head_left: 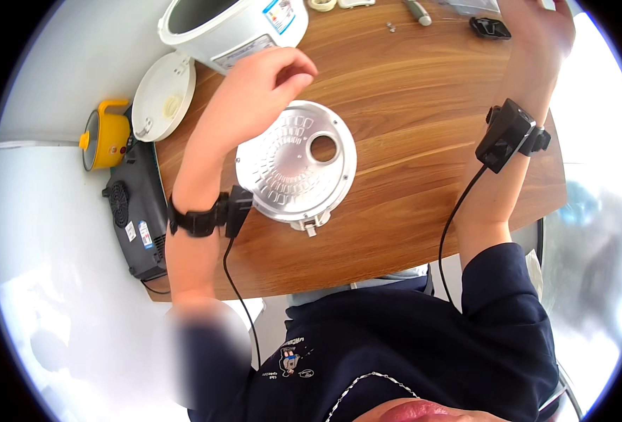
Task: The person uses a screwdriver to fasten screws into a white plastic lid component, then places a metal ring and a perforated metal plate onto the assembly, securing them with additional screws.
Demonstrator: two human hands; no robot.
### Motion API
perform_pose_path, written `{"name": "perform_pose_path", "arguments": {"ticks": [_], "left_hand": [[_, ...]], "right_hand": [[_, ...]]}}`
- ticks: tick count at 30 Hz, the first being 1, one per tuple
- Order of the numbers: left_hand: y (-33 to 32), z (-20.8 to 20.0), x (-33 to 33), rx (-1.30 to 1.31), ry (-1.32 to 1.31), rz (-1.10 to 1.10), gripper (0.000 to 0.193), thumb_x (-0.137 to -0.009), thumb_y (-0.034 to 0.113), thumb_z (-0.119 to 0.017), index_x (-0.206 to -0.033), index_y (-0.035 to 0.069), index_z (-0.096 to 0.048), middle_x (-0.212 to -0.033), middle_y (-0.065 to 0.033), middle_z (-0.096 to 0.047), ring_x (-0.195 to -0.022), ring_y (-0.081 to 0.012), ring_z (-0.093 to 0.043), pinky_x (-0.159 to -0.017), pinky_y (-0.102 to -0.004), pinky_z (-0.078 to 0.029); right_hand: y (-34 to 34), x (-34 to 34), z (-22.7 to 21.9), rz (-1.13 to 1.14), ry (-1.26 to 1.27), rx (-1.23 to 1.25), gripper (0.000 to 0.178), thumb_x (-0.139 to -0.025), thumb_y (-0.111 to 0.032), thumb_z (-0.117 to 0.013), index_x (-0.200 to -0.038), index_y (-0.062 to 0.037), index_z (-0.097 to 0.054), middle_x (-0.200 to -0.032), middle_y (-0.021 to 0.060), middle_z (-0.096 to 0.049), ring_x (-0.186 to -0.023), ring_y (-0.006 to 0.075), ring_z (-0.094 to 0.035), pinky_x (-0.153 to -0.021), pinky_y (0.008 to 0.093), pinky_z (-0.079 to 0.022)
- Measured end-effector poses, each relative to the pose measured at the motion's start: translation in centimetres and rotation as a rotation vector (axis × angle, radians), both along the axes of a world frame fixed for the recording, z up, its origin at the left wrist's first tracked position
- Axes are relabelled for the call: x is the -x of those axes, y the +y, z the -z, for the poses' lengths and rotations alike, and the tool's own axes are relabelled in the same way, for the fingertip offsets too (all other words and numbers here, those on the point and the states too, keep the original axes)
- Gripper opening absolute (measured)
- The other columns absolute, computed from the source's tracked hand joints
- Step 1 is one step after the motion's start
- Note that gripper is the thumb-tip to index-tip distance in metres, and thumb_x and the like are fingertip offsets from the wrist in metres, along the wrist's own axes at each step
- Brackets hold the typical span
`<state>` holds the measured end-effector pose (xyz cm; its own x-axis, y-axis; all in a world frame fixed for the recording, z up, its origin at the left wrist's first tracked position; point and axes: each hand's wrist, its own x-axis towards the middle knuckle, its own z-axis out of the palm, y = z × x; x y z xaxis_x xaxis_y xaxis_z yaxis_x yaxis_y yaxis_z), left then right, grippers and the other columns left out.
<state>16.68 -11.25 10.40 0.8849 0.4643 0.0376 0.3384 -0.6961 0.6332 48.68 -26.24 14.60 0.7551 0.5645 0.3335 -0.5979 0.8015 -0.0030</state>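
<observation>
My left hand point(263, 88) hovers over the upper left of a round silvery lid point(283, 169) with an embossed face, a round hole and a small white latch at its near edge. The fingers curl in toward the thumb, and nothing shows between them. The lid lies on the wooden table, partly covered by my hand and wrist. Just beyond stands a white appliance body point(237, 32) like a rice cooker's. My right hand point(538, 28) reaches to the far right, cut off by the upper edge, so its fingers barely show. A small black object point(490, 28) and a clear plastic bag point(471, 5) lie nearest it.
A white oval cover point(163, 98) leans at the table's left edge. Beside it are a yellow pot point(108, 139) and a black appliance point(138, 218). A grey-handled tool point(418, 12), tiny metal parts point(391, 27) and a tape roll point(321, 4) lie at the back. Cables hang from both wrist devices.
</observation>
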Motion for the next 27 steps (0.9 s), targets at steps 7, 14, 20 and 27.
{"name": "perform_pose_path", "arguments": {"ticks": [7,14,20,27], "left_hand": [[1.5,3.8,-12.1,-0.344,0.157,0.171,0.018,-0.095,0.018,-0.068,-0.104,0.002,-0.070,-0.093,-0.0095,-0.073,-0.085,-0.0215,-0.071,-0.078,-0.0358,-0.054],[4.7,8.9,-19.4,-0.535,-0.058,0.269,0.013,-0.088,0.002,-0.070,-0.100,0.004,-0.074,-0.094,-0.0130,-0.074,-0.093,-0.0329,-0.071,-0.080,-0.0447,-0.057],[4.2,10.3,-21.4,-0.524,-0.177,0.349,0.010,-0.087,0.008,-0.074,-0.096,0.004,-0.070,-0.089,-0.0139,-0.068,-0.089,-0.0347,-0.068,-0.079,-0.0442,-0.053],[4.3,10.7,-21.7,-0.471,-0.207,0.391,0.005,-0.083,0.001,-0.070,-0.082,0.001,-0.065,-0.084,-0.0226,-0.067,-0.086,-0.0411,-0.067,-0.075,-0.0476,-0.053]], "right_hand": [[-2.0,-1.8,0.2,0.150,0.073,0.007,0.041,-0.097,-0.001,-0.055,-0.132,0.0163,-0.041,-0.115,0.0240,-0.058,-0.083,0.0258,-0.064,-0.071,0.0341,-0.059],[-1.5,-2.2,0.3,0.087,0.130,0.112,0.038,-0.097,-0.004,-0.056,-0.129,0.0139,-0.045,-0.111,0.0224,-0.059,-0.085,0.0249,-0.065,-0.068,0.0313,-0.057],[-1.6,-2.5,0.5,0.051,0.089,0.100,0.037,-0.098,-0.006,-0.056,-0.128,0.0134,-0.046,-0.113,0.0227,-0.059,-0.086,0.0249,-0.065,-0.068,0.0309,-0.056],[-1.0,-1.9,0.0,0.070,0.126,0.139,0.036,-0.099,-0.006,-0.054,-0.129,0.0127,-0.046,-0.115,0.0224,-0.059,-0.086,0.0258,-0.065,-0.069,0.0318,-0.056]]}}
